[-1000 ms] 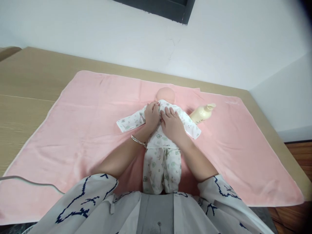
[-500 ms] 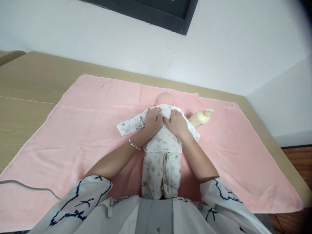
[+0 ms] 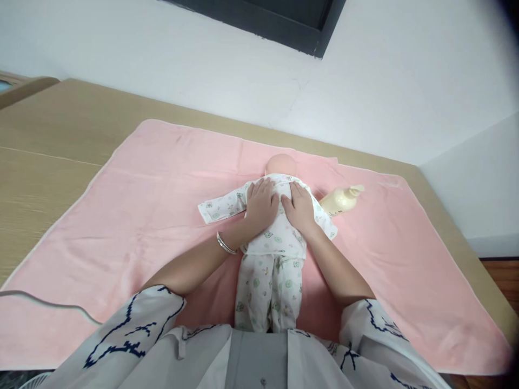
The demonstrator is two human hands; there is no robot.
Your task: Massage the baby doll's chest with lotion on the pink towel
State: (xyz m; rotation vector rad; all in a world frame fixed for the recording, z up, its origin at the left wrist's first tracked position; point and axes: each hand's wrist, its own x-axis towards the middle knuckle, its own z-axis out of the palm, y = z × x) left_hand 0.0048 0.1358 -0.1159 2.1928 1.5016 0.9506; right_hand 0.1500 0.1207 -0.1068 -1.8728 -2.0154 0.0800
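Observation:
A baby doll [image 3: 271,259] in white printed pyjamas lies on a pink towel [image 3: 154,205], its bald head [image 3: 280,163] pointing away from me. My left hand [image 3: 261,204] lies flat on the doll's upper back, fingers stretched toward the collar, a silver bangle on the wrist. My right hand [image 3: 300,207] rests flat beside it on the right shoulder area. The thumbs nearly touch at the middle of the back. Neither hand grips anything.
A cream pump bottle [image 3: 340,200] lies on its side on the towel just right of the doll. The towel covers a light wooden table [image 3: 48,156] set against a white wall. A grey cable [image 3: 44,300] crosses the near left edge.
Both hands have slid apart from the collar and now lie flat on the doll's upper back. The view has shifted slightly.

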